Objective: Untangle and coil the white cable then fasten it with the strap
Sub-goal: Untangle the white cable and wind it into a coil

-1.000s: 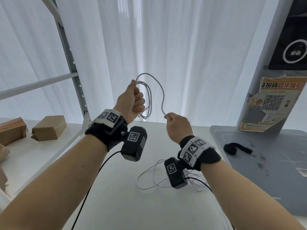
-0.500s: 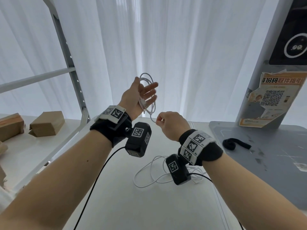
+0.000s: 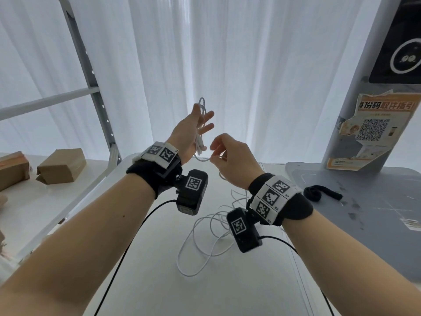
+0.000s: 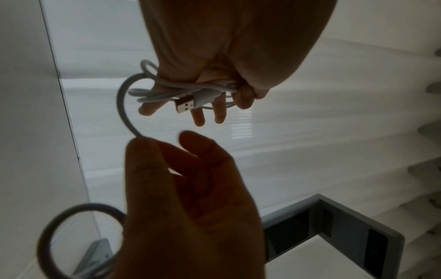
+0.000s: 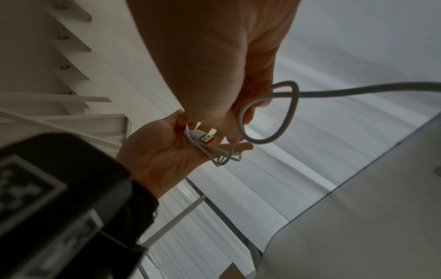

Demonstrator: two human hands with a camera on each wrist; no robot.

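Observation:
Part of the white cable point(image 3: 200, 142) is coiled in my raised left hand point(image 3: 196, 128). Its fingers are straight, and the thumb pins the loops against the palm. A USB plug point(image 4: 188, 103) sticks out of that bundle point(image 5: 206, 138). Just to the right, my right hand point(image 3: 213, 153) pinches the cable between thumb and forefinger, a short loop point(image 5: 286, 122) away from the coil. The rest of the cable point(image 3: 200, 238) hangs down behind the right wrist and lies in loose tangled loops on the white table point(image 3: 205, 288). A black strap point(image 3: 319, 193) lies on the grey mat, apart from both hands.
The grey mat point(image 3: 364, 224) covers the table's right side, below a white kiosk with a QR poster point(image 3: 373, 133). A metal rack upright point(image 3: 91, 71) stands at the left, with cardboard boxes point(image 3: 61, 166) on the surface beside it. White curtains hang behind.
My left hand has opened from a fist to straight fingers around the coil. My right hand has moved up to it, shrinking the large free loop to a small one.

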